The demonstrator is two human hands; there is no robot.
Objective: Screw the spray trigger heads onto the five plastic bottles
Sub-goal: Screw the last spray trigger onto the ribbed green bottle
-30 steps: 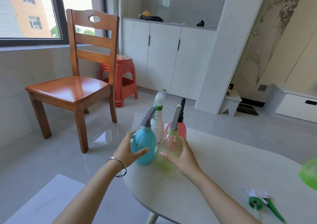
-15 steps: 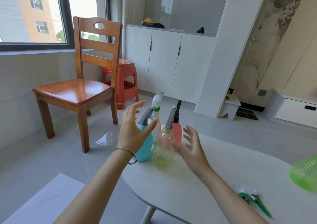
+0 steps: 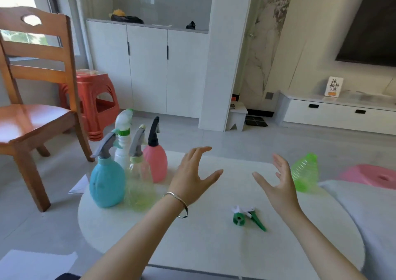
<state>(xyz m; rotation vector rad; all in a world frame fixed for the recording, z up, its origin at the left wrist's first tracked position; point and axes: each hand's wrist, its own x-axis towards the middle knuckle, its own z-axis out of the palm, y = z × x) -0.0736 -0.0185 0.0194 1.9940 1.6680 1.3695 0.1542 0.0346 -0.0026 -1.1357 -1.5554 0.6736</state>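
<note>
Several bottles with trigger heads on stand grouped at the left of the white table (image 3: 192,247): a blue bottle (image 3: 107,183), a clear greenish bottle (image 3: 140,185), a white bottle (image 3: 122,151) and a pink bottle (image 3: 156,164). A green ribbed bottle (image 3: 304,172) without a head lies at the table's right edge. A loose green and white trigger head (image 3: 246,215) lies on the table near the front. My left hand (image 3: 192,176) and my right hand (image 3: 280,185) hover above the table's middle, fingers spread, holding nothing.
A wooden chair (image 3: 36,116) and a red plastic stool (image 3: 94,99) stand on the floor at left. A pink stool (image 3: 370,175) is at right behind the table. White cabinets line the far wall.
Both hands let go of the blue and clear bottles, lifted and moved right toward the table's middle. The view swung right, showing the green bottle and loose head more fully.
</note>
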